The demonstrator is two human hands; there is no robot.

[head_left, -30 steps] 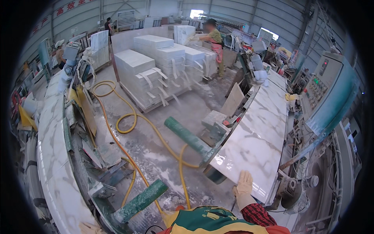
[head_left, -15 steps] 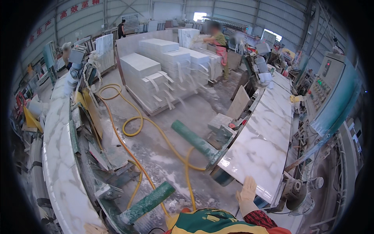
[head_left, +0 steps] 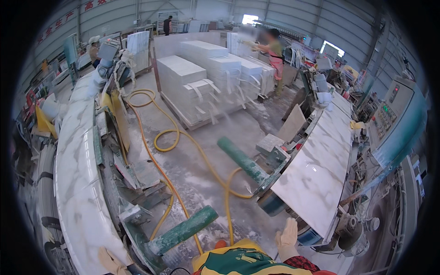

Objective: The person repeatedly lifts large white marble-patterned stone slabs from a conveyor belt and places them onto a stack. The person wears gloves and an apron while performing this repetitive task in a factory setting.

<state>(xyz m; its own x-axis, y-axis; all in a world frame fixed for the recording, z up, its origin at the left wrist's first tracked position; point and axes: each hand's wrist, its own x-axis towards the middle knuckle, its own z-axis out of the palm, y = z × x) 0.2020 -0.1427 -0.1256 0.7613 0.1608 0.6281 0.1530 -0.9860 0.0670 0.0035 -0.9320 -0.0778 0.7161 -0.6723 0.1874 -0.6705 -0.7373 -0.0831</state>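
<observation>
My right hand [head_left: 287, 238], in a cream work glove, is raised with its fingers stretched upward and nothing in it. It is just off the near left corner of a glossy white marble-patterned slab [head_left: 316, 174] on the right-hand conveyor. At the lower left my left hand [head_left: 111, 261], gloved the same way, lies flat on the near end of another long white veined slab [head_left: 78, 174]. Its fingers point away from me, and part of it is cut off by the picture's rim. Green rollers [head_left: 185, 229] jut from the machine frames between the slabs.
Yellow and orange hoses [head_left: 208, 165] snake across the wet floor. Strapped stacks of white slabs [head_left: 183, 68] stand on a pallet beyond, beside a person [head_left: 275, 55] in pink overalls. A control cabinet [head_left: 396, 114] and motor [head_left: 355, 238] stand right.
My right hand has come off the slab's surface to beside its edge. More of my left hand shows on the left slab. The whole view has swung a little left.
</observation>
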